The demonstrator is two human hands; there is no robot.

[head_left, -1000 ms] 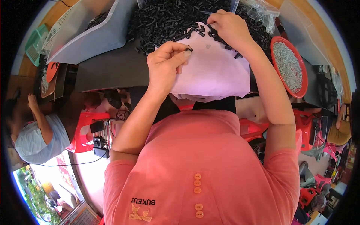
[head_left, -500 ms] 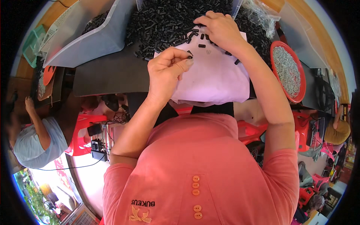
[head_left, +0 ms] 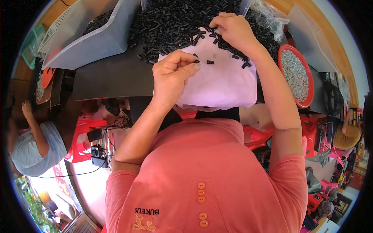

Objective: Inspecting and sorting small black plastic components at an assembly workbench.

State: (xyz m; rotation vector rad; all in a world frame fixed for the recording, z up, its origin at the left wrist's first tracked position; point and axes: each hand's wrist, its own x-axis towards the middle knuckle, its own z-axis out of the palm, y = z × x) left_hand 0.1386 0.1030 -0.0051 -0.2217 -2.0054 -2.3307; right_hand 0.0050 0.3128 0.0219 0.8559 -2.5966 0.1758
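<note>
My left hand (head_left: pixel 169 73) is closed in a pinch above the white cloth. Between its thumb and index finger sits a small black cylindrical part (head_left: pixel 196 61), mostly covered by the fingertips. Farther off, my right hand (head_left: pixel 235 33) reaches to the near edge of a heap of black cylindrical parts (head_left: pixel 171 27). Its fingers are curled down among the pieces; what they grip, if anything, is hidden. A single black part (head_left: pixel 210 62) lies on the cloth (head_left: pixel 217 87) between the hands. More loose parts (head_left: pixel 245 64) lie scattered below my right wrist.
A red oval tray (head_left: pixel 312 91) of small silvery pieces stands at the right. To the left, a translucent plastic bin (head_left: pixel 87 50) rests tilted on the dark tabletop (head_left: pixel 112 81). Clear plastic bags (head_left: pixel 272 19) lie at the back right. Other people sit at both sides.
My right hand has shifted slightly right and curled its fingers. The single black part on the cloth has come nearer to me. Some loose parts moved toward the right; my left hand keeps its pinch.
</note>
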